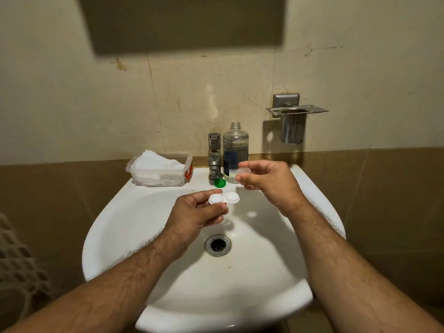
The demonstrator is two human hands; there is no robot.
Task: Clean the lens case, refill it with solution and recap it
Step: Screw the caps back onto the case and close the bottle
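My left hand [200, 210] grips a white double-well lens case [224, 197] by its left end and holds it over the white sink [144, 207]. One well is at my fingertips, the other juts out to the right. My right hand [269, 182] pinches a small clear cap [243, 171] up by the back rim, apart from the case. Behind that cap stands the clear solution bottle [235, 145], uncapped, with a little liquid at the bottom. Its green cap [219, 182] lies on the rim by the tap.
A chrome tap [214, 155] rises at the back of the sink, with the drain [218, 245] below in the bowl. A clear plastic box of white tissues [159, 170] sits at the back left. A steel cup holder [294, 123] hangs on the wall at right.
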